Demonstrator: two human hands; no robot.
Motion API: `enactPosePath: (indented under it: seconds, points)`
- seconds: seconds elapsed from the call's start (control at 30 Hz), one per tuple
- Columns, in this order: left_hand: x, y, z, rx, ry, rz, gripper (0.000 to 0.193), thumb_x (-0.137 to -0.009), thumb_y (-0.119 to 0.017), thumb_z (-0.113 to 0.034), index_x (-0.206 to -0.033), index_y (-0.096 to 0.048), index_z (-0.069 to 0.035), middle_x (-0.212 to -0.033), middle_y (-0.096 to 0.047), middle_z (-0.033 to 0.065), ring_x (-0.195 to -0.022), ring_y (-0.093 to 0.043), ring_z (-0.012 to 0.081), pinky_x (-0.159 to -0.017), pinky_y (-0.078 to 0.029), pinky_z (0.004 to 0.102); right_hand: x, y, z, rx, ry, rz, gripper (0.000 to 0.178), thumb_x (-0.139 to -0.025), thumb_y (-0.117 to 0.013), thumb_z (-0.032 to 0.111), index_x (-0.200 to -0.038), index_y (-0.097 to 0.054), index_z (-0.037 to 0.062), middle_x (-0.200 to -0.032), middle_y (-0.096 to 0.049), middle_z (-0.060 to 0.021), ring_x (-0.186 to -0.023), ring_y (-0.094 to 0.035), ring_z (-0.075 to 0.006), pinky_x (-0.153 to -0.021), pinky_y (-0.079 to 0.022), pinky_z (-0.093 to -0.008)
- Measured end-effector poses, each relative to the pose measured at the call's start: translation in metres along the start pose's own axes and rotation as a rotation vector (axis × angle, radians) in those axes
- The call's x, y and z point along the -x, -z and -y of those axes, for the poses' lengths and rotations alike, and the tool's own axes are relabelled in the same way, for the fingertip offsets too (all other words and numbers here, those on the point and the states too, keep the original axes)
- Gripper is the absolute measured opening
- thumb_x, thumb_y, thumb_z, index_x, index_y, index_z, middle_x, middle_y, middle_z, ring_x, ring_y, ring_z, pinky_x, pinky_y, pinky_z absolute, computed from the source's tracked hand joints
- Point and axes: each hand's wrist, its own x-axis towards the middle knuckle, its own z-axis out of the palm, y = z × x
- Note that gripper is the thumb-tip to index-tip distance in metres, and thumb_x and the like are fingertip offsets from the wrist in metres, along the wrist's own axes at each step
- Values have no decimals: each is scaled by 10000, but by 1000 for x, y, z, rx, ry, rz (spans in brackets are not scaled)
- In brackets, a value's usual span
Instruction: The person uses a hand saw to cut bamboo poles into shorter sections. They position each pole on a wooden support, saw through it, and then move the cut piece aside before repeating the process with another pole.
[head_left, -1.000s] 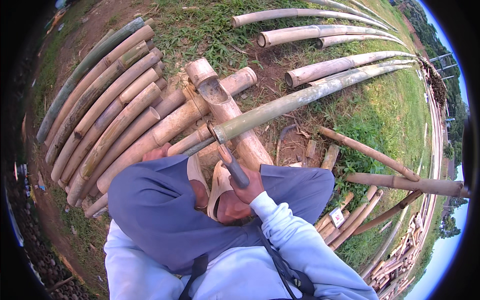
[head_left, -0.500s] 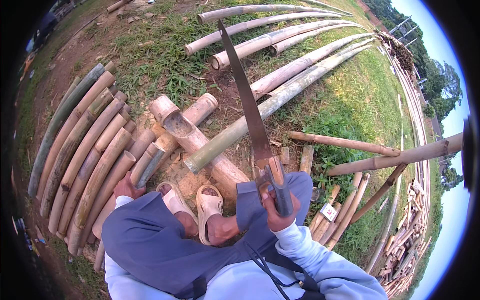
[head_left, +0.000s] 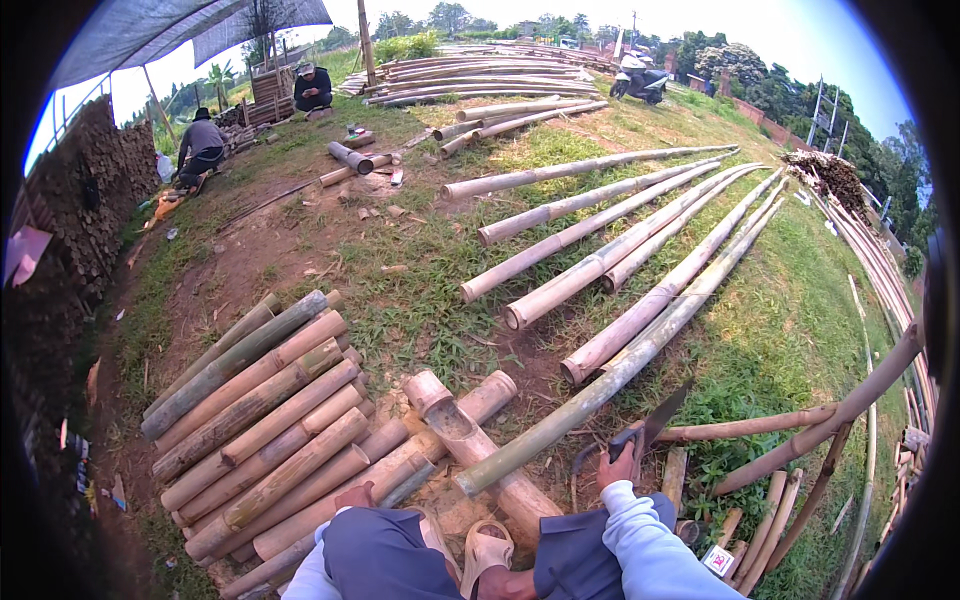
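Note:
In my right hand [head_left: 617, 468] is a handsaw [head_left: 667, 412], gripped by its dark handle. Its blade points away and to the right, above the grass. My left hand [head_left: 357, 495] is closed on a short bamboo piece [head_left: 400, 472] at the near right side of a stack of cut bamboo [head_left: 265, 435]; my knee and sleeve partly hide the grip. Between my hands, a thick notched bamboo log [head_left: 490, 455] lies across another bamboo piece [head_left: 488, 398]. A long greenish bamboo pole [head_left: 560, 418] rests across the notched log, its near end in front of my sandals.
Several long bamboo poles [head_left: 585, 268] fan out over the grass ahead. A bamboo frame [head_left: 830, 435] stands at right. Two people, one crouching [head_left: 203, 150] and one seated [head_left: 312, 90], are at the far left. A motorbike [head_left: 640, 82] is parked far off.
The view has tilted up, bringing the far yard and two people into sight. The saw has swung from upright before me to low and right. My left hand stays at the bamboo stack.

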Motion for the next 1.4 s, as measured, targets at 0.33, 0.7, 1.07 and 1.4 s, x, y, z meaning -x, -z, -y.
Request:
enactPosePath:
  seconds: [0.33, 0.7, 1.07, 1.4]
  points:
    - [-3, -13, -4, -72, -23, -78, 253, -874, -648, -257, -1101, -677, -149, -1077, -656, 92, -1112, -631, 292, -776, -580, 465, 20, -15, -33, 352, -245, 430, 616, -830, -712, 161, -1353, -455, -38, -1371, -547, -308, -1304, -520, -445, -1119, -406, -471]
    - [7, -31, 29, 115, -128, -129, 379, -844, -680, -324, -1167, -623, -134, -1089, -662, 123, -1067, -645, 326, -840, -540, 478, 24, -71, -90, 439, -128, 918, 561, -848, -709, 205, -1354, -578, 1, -1370, -605, -262, -1314, -561, -396, -1131, -428, -395]
    - [84, -21, 9, 181, 7, -65, 513, -821, -719, -401, -1240, -599, -130, -1190, -623, 122, -1130, -605, 331, -914, -509, 481, 33, -63, -98, 44, -280, 732, 575, -846, -643, -49, -1407, -542, 31, -873, -720, -144, -725, -712, -203, -686, -596, -354]
    - [86, -43, 0, 307, 19, -239, 638, -800, -754, -471, -1307, -577, -127, -1282, -587, 121, -1187, -567, 336, -981, -480, 483, 13, -38, -104, 101, -49, 430, 632, -849, -612, -23, -1451, -454, 85, -889, -685, -115, -704, -706, -224, -693, -573, -362]
